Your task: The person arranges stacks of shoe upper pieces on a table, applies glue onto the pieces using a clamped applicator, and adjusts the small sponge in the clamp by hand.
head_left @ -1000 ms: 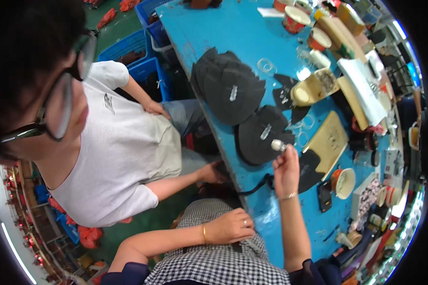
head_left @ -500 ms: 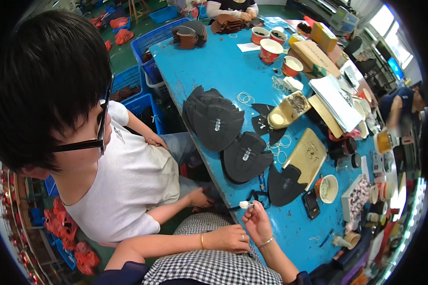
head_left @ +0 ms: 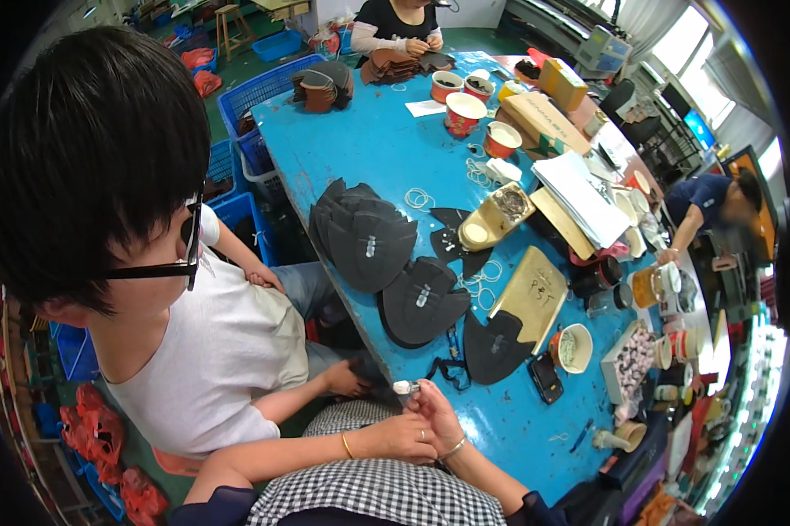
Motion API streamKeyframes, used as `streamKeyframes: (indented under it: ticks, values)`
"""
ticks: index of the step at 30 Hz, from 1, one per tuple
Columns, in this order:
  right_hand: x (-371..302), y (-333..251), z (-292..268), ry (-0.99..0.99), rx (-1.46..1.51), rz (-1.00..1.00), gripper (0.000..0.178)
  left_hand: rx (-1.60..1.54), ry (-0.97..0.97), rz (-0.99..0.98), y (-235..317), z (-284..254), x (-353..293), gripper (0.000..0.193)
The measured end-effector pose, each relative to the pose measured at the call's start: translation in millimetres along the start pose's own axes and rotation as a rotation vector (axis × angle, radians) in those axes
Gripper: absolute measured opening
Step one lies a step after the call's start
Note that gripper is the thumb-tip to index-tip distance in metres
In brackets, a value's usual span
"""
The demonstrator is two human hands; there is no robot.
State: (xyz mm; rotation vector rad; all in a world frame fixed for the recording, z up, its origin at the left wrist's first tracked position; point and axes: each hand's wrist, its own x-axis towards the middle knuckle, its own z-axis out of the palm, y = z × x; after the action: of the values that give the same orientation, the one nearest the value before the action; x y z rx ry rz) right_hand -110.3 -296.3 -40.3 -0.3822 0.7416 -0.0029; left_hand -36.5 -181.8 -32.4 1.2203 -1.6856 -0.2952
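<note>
In my right hand (head_left: 436,414) a small clear object with a white tip (head_left: 402,387) is pinched between thumb and fingers, just off the table's near edge. My left hand (head_left: 407,437) lies against the right wrist over my checked apron (head_left: 360,486); its fingers are curled, and whatever they hold, if anything, is hidden. Nearest on the blue table (head_left: 325,145) is a black strap (head_left: 452,375). Beyond it lie a dark shaped panel (head_left: 498,351), a dark panel stack (head_left: 419,302) and a second stack (head_left: 364,237), each stack with small pale ornaments on its top panel.
Beside me on the left sits a person in a white shirt (head_left: 211,342). A phone (head_left: 545,377), a paper bowl (head_left: 574,348), a tan board (head_left: 532,298) and a glue-stained yellow container (head_left: 498,215) stand on the table. Two more people work farther off.
My view has shifted, so the table things sit lower and further left. My hands have come closer together, the left now against the right wrist. The white-tipped object stays in my right hand.
</note>
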Motion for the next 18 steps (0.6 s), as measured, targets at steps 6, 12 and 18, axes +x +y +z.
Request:
streamKeyframes:
  ticks: [6,12,18]
  values:
    - [1,4,-11,-0.025,-0.026,0.015,0.013,-0.029,-0.067,-0.011,-3,7,-2,0.008]
    - [-1,4,-5,-0.015,-0.028,0.031,0.015,-0.051,-0.087,-0.031,-5,8,-5,0.006]
    - [2,2,-5,0.004,-0.014,0.013,0.014,-0.083,-0.089,-0.043,-9,3,-1,0.009]
